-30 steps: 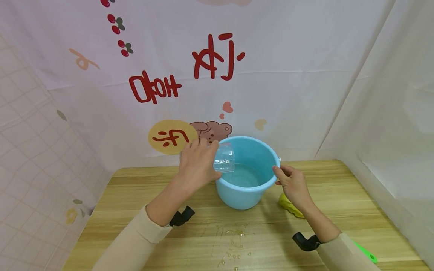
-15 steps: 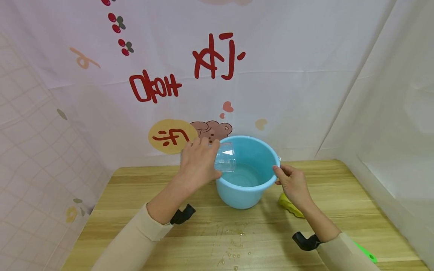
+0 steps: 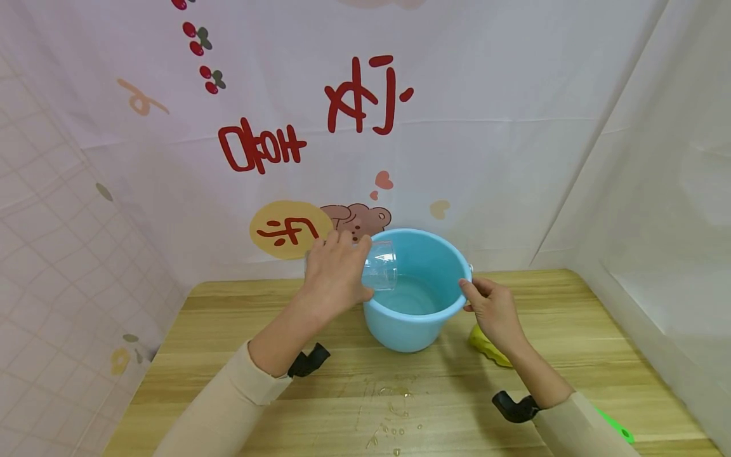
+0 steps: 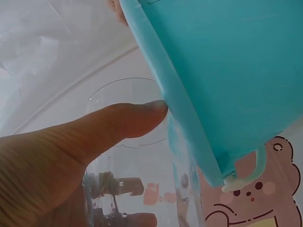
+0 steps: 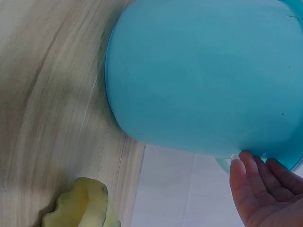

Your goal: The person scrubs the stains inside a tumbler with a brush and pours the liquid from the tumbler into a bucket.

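Note:
A light blue bucket (image 3: 402, 333) stands on the wooden table with a little water at its bottom. My left hand (image 3: 334, 270) grips a clear plastic cup (image 3: 379, 265) tilted sideways, its mouth over the bucket's left rim. In the left wrist view the thumb lies along the cup (image 4: 137, 184), thumb tip right at the bucket's rim (image 4: 165, 90). My right hand (image 3: 495, 311) pinches the bucket's right rim, thumb on top. The right wrist view shows those fingers (image 5: 265, 182) under the rim, against the outer wall of the bucket (image 5: 203, 80).
A yellow cloth-like thing (image 3: 488, 348) lies on the table (image 3: 257, 406) right of the bucket. A green handle (image 3: 617, 426) pokes out beside the right sleeve. Water drops (image 3: 394, 412) are scattered in front of the bucket. A printed white curtain (image 3: 485, 158) hangs behind.
Both hands and the bucket stay nearly in place. The cup has shifted very slightly to the right over the bucket.

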`<state>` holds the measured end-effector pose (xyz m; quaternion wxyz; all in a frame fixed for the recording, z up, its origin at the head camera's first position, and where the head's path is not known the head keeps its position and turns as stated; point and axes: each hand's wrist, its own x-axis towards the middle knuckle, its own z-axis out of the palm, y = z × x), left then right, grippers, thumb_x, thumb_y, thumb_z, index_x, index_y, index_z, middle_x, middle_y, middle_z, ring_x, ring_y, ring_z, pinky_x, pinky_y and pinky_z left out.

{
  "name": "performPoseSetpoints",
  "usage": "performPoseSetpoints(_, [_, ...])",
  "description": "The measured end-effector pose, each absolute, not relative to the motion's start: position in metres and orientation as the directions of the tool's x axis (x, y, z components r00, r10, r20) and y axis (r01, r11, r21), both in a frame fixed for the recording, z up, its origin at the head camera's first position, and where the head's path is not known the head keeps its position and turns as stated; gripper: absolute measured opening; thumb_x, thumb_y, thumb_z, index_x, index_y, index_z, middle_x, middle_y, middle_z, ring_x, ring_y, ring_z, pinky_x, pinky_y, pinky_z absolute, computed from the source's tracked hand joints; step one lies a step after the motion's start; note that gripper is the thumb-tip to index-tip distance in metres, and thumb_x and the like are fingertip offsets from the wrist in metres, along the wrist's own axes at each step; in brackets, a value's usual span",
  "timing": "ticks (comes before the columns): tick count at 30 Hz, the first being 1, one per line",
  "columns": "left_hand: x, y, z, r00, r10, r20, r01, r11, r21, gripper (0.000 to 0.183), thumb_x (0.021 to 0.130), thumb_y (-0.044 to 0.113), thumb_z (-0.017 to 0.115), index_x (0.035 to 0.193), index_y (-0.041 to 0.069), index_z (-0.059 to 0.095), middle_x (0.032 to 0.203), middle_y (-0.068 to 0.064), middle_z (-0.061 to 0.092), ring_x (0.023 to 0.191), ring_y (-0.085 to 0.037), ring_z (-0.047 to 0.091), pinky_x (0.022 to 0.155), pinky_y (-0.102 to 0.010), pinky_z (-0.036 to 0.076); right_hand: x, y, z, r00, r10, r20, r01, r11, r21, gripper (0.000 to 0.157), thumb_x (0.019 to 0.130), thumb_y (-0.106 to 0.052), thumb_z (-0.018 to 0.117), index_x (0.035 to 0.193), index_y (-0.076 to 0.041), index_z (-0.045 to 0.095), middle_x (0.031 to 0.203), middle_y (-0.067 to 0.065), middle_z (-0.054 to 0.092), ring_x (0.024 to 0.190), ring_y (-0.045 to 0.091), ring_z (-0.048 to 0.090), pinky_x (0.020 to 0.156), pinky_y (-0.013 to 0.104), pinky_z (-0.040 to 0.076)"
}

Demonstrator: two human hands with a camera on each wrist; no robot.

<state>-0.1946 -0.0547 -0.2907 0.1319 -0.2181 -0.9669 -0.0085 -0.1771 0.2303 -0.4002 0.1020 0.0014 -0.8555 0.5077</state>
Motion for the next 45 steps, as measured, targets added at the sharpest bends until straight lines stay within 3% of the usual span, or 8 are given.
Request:
performPoseSetpoints(11, [-0.195,-0.055,-0.291,-0.872,0.412,0.263,0.422,0.906,-0.023,0.083,0.061,0.046,0.085,0.129,0.013,0.051,0.104,-0.008,0.054,0.096,-0.025,0.044,0.079,-0.040,0.039,-0.176,0.230,-0.400,-0.980,0.103,0.168,-0.099,0.479,-0.872,0.052,0.094,-0.045,0.053,0.115,0.001,0.064,0.103,0.019,0.066,0.077,0.020,0.065,0.067,0.025,0.054])
performPoseSetpoints(25, [-0.198,-0.064,-0.301,-0.874,0.363,0.324,0.423,0.896,0.138,0.086,0.057,0.047,0.086,0.129,0.015,0.052,0.106,-0.009,0.056,0.097,-0.027,0.046,0.082,-0.044,0.042,-0.177,0.232,-0.401,-0.979,0.104,0.176,-0.107,0.473,-0.875,0.052,0.094,-0.045,0.053,0.117,0.002,0.063,0.102,0.019,0.066,0.077,0.019,0.064,0.066,0.025,0.054])
performPoseSetpoints(32, [-0.195,-0.070,-0.307,-0.904,0.269,0.332,0.363,0.894,0.264,0.082,0.059,0.048,0.085,0.126,0.013,0.054,0.101,-0.008,0.055,0.093,-0.025,0.046,0.079,-0.041,0.041,-0.177,0.232,-0.402,-0.977,0.104,0.185,-0.113,0.481,-0.870,0.052,0.094,-0.044,0.053,0.117,0.001,0.063,0.103,0.018,0.066,0.077,0.019,0.064,0.066,0.025,0.054])
performPoseSetpoints(39, [-0.194,-0.076,-0.316,-0.922,0.189,0.339,0.306,0.892,0.334,0.085,0.060,0.053,0.083,0.129,0.014,0.052,0.116,-0.011,0.056,0.106,-0.028,0.048,0.085,-0.047,0.043,-0.177,0.229,-0.401,-0.978,0.102,0.179,-0.111,0.474,-0.874,0.052,0.094,-0.045,0.053,0.118,0.001,0.063,0.102,0.018,0.067,0.077,0.019,0.064,0.066,0.025,0.054])
performPoseSetpoints(45, [-0.192,-0.082,-0.322,-0.930,0.143,0.338,0.282,0.869,0.407,0.087,0.062,0.057,0.081,0.129,0.011,0.050,0.122,-0.007,0.056,0.108,-0.026,0.050,0.083,-0.046,0.047,-0.177,0.230,-0.402,-0.977,0.105,0.183,-0.110,0.486,-0.867,0.051,0.095,-0.044,0.053,0.117,0.000,0.063,0.102,0.018,0.067,0.078,0.021,0.064,0.066,0.026,0.054])
